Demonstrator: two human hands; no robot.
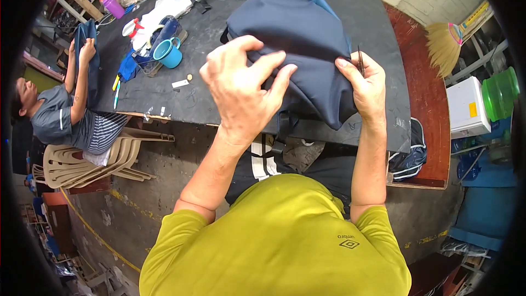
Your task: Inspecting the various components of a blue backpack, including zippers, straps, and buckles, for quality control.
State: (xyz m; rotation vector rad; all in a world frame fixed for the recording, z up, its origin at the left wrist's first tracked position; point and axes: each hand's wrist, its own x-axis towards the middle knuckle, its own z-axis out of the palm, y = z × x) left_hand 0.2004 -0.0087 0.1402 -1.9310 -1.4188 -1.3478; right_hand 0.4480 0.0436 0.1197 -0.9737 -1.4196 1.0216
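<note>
A dark navy fabric bag (290,24) with a lighter blue side panel stands bunched up over the near edge of the black table. My right hand (366,85) pinches a fold at the bag's right side between thumb and fingers. A slim dark metal blade (360,61), like that of small scissors, sticks up from the same hand; its grip is hidden. In front of the bag's left side hovers my left hand (241,85), fingers curved and apart, thumb and forefinger not meeting. I see nothing in it. Black straps (286,126) hang below the bag.
On the black table (219,27) at left are a blue-green mug (167,53), a spray bottle (132,27), a purple bottle (113,6) and more fabric. A co-worker (71,98) handles blue cloth beside stacked chairs (93,161). A reddish-brown board (424,104) lies at right.
</note>
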